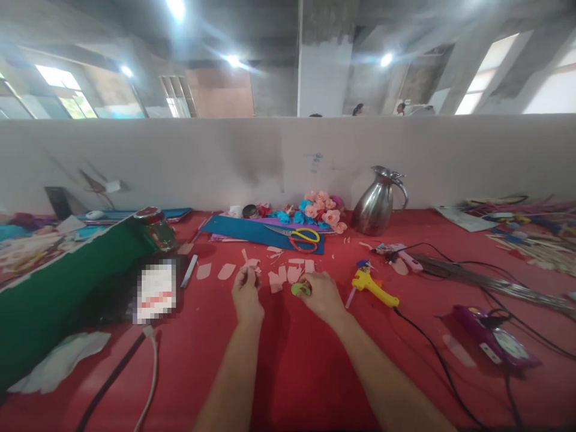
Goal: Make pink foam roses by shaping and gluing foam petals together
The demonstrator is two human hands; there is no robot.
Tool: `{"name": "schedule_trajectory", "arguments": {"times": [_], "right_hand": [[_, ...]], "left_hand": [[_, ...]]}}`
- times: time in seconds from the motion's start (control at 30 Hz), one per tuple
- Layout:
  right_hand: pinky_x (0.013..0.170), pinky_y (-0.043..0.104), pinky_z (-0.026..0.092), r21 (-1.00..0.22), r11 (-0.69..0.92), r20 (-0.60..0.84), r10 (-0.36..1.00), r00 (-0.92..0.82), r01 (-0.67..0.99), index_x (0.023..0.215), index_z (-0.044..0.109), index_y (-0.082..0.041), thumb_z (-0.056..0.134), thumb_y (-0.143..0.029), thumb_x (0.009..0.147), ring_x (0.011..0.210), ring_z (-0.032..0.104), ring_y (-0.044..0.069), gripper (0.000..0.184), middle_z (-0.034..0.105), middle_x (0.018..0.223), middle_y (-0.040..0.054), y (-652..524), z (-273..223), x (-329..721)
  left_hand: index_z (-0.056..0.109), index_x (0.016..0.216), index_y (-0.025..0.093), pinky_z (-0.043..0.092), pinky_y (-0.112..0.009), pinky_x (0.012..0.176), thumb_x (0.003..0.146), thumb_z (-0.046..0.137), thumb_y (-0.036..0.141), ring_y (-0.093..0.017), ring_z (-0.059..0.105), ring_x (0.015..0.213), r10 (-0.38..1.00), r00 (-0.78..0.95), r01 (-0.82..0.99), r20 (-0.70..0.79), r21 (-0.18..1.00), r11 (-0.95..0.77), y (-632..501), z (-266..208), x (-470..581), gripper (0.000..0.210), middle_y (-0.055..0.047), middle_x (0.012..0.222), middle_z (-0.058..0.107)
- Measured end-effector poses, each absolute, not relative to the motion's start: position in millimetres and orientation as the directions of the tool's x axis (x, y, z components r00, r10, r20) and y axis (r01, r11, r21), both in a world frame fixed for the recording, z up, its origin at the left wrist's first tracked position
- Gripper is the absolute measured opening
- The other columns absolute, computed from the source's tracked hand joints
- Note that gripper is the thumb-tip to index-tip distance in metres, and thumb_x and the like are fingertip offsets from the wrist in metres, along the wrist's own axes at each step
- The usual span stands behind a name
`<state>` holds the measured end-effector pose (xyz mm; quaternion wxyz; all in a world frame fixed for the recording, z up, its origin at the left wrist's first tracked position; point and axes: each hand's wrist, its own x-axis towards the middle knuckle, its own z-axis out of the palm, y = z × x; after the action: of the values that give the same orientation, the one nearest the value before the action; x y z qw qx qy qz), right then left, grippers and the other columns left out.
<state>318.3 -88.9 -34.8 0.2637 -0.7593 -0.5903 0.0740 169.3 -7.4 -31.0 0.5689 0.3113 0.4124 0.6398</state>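
My left hand [247, 295] is closed, pinching a strip of pink paper [245, 256] that sticks up above the fingertips. A hand's width away, my right hand [323, 295] is closed on a small light green rounded object [297, 290] whose kind I cannot make out. Pink paper pieces lie scattered around both hands, among them a petal-shaped piece [227, 272] to the left and a squarish piece [275, 282] between the hands. Beyond them, scissors [302, 235] with yellow and orange handles rest on folded blue paper [234, 229].
To the right lie a yellow glue gun [375, 289], a pink glue gun [408, 258], a purple power strip [490, 336] and cables. Paper flowers [326, 211] and a steel jug [374, 207] stand at the back. A green box wall [81, 270] and a glass jar [157, 231] are left.
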Motion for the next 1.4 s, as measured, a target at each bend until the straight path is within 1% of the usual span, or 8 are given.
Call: {"name": "schedule_trajectory", "arguments": {"times": [0.17,0.37,0.57,0.77,0.9,1.03,1.17,1.4], "right_hand": [[0.075,0.028,0.032,-0.498,-0.221,0.228,0.900,0.372,0.839,0.087,0.062,-0.022,0.060,-0.022,0.074,0.084,0.051,0.018,0.013,0.064,0.084,0.0022,-86.9,-36.9,322.0],[0.073,0.028,0.032,-0.458,-0.215,0.224,0.911,0.347,0.862,0.085,0.065,-0.023,0.062,-0.024,0.073,0.085,0.050,0.020,0.013,0.064,0.086,0.0027,-86.9,-37.5,317.8],[0.072,0.029,0.034,-0.447,-0.246,0.191,0.913,0.360,0.860,0.074,0.064,-0.021,0.056,-0.018,0.076,0.086,0.051,0.020,0.009,0.065,0.084,0.0039,-86.9,-40.6,317.4],[0.071,0.029,0.035,-0.525,-0.223,0.256,0.879,0.402,0.821,0.079,0.060,-0.020,0.051,-0.011,0.077,0.083,0.052,0.021,0.012,0.066,0.082,0.0049,-85.1,-40.7,318.8],[0.065,0.027,0.039,-0.689,-0.168,0.276,0.838,0.471,0.704,0.081,0.058,-0.021,0.047,-0.016,0.080,0.077,0.057,0.020,0.012,0.065,0.077,0.0030,-81.3,-43.8,321.8],[0.067,0.026,0.044,-0.834,-0.090,0.213,0.858,0.467,0.544,0.084,0.062,-0.022,0.046,-0.017,0.080,0.073,0.063,0.017,0.017,0.068,0.078,0.0005,-78.3,-48.6,324.4],[0.074,0.027,0.046,-0.829,-0.110,0.187,0.869,0.457,0.549,0.092,0.066,-0.023,0.049,-0.013,0.076,0.083,0.065,0.018,0.025,0.071,0.089,0.0021,-79.0,-48.3,324.1],[0.072,0.027,0.048,-0.818,-0.147,0.194,0.839,0.508,0.556,0.091,0.065,-0.023,0.048,-0.021,0.080,0.079,0.065,0.017,0.021,0.071,0.089,0.0018,-79.9,-45.0,323.3]], "left_hand": [[0.057,0.066,0.016,0.042,-0.021,0.058,0.060,0.071,0.040,-0.011,0.055,0.063,0.996,-0.070,-0.386,-0.047,0.922,0.016,-9.1,-35.2,171.9,0.029,0.001,0.066,0.058],[0.060,0.068,0.017,0.048,-0.027,0.071,0.062,0.071,0.041,-0.015,0.059,0.077,1.000,0.021,-0.339,0.005,0.941,0.003,-11.7,-37.0,175.5,0.027,-0.001,0.075,0.062],[0.062,0.075,0.016,0.050,-0.035,0.078,0.062,0.072,0.040,-0.017,0.062,0.078,0.955,0.297,-0.403,-0.019,0.904,0.143,-20.2,-34.6,181.4,0.029,-0.004,0.083,0.066],[0.062,0.075,0.015,0.050,-0.031,0.073,0.062,0.072,0.041,-0.016,0.064,0.073,0.961,0.274,-0.347,-0.045,0.927,0.143,-21.0,-32.6,181.9,0.030,-0.005,0.081,0.069],[0.061,0.075,0.016,0.050,-0.028,0.066,0.064,0.071,0.042,-0.015,0.064,0.068,0.966,0.255,-0.340,-0.049,0.931,0.137,-19.4,-31.5,179.2,0.030,-0.005,0.083,0.068],[0.059,0.074,0.016,0.051,-0.034,0.074,0.063,0.073,0.036,-0.017,0.065,0.072,0.895,0.435,-0.396,-0.097,0.873,0.287,-25.6,-27.6,181.5,0.027,-0.006,0.087,0.068],[0.056,0.070,0.016,0.051,-0.038,0.079,0.064,0.074,0.030,-0.018,0.064,0.079,0.812,0.562,-0.350,-0.155,0.845,0.404,-32.8,-27.8,186.2,0.023,-0.005,0.082,0.066],[0.052,0.066,0.016,0.051,-0.041,0.082,0.068,0.071,0.023,-0.015,0.060,0.080,0.789,0.569,-0.340,-0.233,0.807,0.483,-32.7,-33.9,187.0,0.020,-0.004,0.083,0.063]]}}
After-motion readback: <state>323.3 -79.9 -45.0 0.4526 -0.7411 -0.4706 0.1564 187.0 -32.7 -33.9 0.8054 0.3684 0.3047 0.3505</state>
